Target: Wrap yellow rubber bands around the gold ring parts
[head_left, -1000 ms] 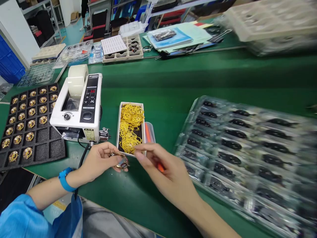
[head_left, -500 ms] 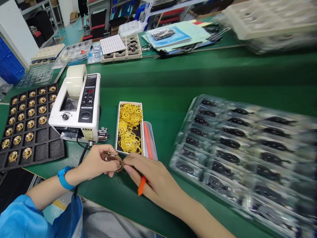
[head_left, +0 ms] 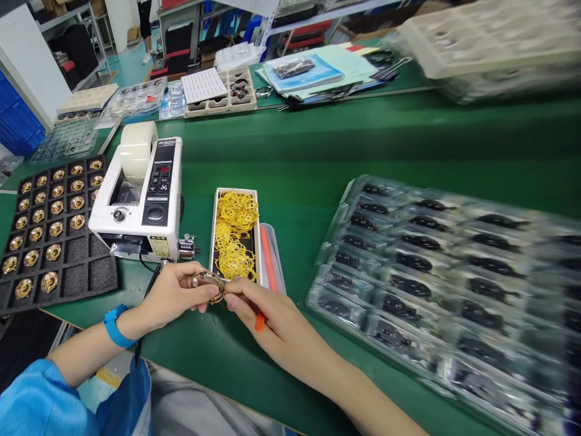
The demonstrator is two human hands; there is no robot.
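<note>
My left hand is closed round a small round gold-coloured part, held just above the green table near the front edge. My right hand meets it from the right, fingertips pinched against the part's right side, with an orange tool tucked under the fingers. Right behind the hands lies a narrow white box of yellow rubber rings. A white tape dispenser with a clear tape roll stands to the left of that box.
A black foam tray holding several gold parts lies at the far left. A large clear blister tray with dark parts fills the right. A clear tube with an orange rod lies beside the box. Trays and papers crowd the back bench.
My right hand has come in from the yellow-ring box to the gold part and now pinches at it. The left hand has stayed in place with the part.
</note>
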